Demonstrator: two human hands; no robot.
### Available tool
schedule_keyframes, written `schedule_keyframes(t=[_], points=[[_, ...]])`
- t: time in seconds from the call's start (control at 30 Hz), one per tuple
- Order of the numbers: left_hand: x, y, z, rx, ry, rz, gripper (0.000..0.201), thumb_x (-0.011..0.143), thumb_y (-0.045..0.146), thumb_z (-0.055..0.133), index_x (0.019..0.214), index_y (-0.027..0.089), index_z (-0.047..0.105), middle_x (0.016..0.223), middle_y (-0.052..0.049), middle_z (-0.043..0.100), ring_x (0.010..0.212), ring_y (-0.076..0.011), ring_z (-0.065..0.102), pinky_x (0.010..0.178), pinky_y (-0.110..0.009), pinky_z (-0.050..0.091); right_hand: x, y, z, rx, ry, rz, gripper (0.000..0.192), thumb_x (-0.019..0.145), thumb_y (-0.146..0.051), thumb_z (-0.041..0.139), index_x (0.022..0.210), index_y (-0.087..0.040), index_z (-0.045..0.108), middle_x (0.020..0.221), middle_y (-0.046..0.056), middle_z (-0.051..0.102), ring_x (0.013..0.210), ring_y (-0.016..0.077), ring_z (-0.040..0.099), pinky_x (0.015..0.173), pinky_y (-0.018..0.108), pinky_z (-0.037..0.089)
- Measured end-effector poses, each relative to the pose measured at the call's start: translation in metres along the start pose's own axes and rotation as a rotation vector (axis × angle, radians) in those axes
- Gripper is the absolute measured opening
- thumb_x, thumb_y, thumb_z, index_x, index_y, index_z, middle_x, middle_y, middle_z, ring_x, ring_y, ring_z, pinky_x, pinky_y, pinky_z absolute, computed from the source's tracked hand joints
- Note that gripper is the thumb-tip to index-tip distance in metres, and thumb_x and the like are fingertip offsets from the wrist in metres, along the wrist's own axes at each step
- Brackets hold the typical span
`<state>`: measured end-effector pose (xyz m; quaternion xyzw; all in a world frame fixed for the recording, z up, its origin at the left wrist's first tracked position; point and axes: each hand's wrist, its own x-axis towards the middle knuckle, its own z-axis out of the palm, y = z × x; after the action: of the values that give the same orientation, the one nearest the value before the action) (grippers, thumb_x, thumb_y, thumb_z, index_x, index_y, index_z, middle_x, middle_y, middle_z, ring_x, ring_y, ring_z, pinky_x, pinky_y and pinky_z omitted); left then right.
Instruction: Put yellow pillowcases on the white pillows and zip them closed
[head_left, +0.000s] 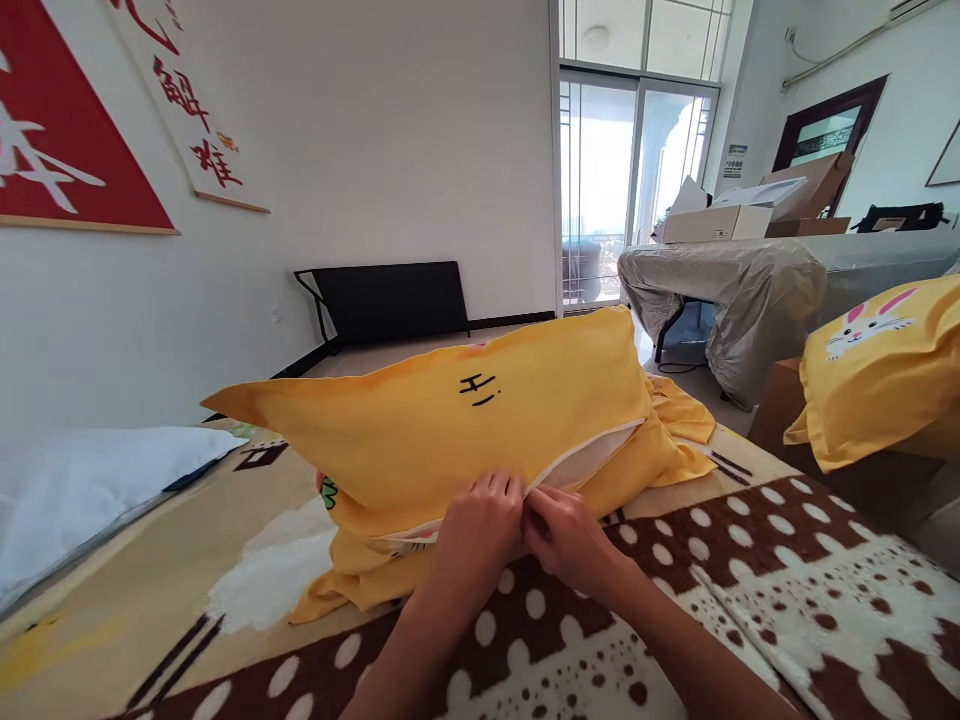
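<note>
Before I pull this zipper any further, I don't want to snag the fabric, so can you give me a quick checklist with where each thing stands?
1. Both hands at the opening: left hand and right hand meet at the seam of the yellow pillowcase: ok.
2. Zipper pull in hand: hidden by fingers: cannot tell.
3. White inner pillow tucked inside: it shows through the gap: not ok.
4. Opening fully closed: open to the right of the hands: not ok.
5. Pillow supported: rests on the patterned blanket: ok.
</note>
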<state>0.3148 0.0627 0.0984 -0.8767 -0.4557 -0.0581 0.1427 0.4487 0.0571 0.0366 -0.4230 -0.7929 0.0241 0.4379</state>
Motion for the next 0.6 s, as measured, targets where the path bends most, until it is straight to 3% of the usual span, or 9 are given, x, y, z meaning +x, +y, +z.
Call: schedule_keyframes(t=[0.23,0.43,0.6], points=[[0.000,-0.030,0.036,-0.197,0.102,0.162,0.016,0.088,0.011,0.038,0.080,0.018,0.050,0.084,-0.005,0.056,0.079,-0.0207,0.052,0.067,-0.030,0.040,0.005,0.021,0.006,-0.200,0.083,-0.035,0.017,0.080,-0.011,0.045,0.066,-0.020,0.045,0.068,0.001,0.054,0.068,0.0129,0.049,0.063,0.023,0.036],[-0.002,-0.031,0.032,-0.226,0.072,0.185,0.019,0.089,0.010,0.035,0.079,0.019,0.048,0.084,-0.005,0.054,0.076,-0.0196,0.049,0.066,-0.030,0.037,0.005,0.033,0.001,-0.380,0.126,-0.020,0.017,0.078,-0.011,0.047,0.064,-0.020,0.049,0.064,-0.001,0.052,0.062,0.0118,0.048,0.057,0.024,0.031],[-0.005,-0.031,0.024,-0.249,0.042,0.174,0.020,0.089,0.011,0.035,0.076,0.019,0.048,0.082,-0.005,0.055,0.072,-0.0188,0.048,0.063,-0.030,0.036,0.007,0.044,-0.010,-0.396,0.132,-0.081,0.019,0.078,-0.013,0.047,0.061,-0.020,0.049,0.066,0.002,0.052,0.070,0.0151,0.048,0.070,0.026,0.038]])
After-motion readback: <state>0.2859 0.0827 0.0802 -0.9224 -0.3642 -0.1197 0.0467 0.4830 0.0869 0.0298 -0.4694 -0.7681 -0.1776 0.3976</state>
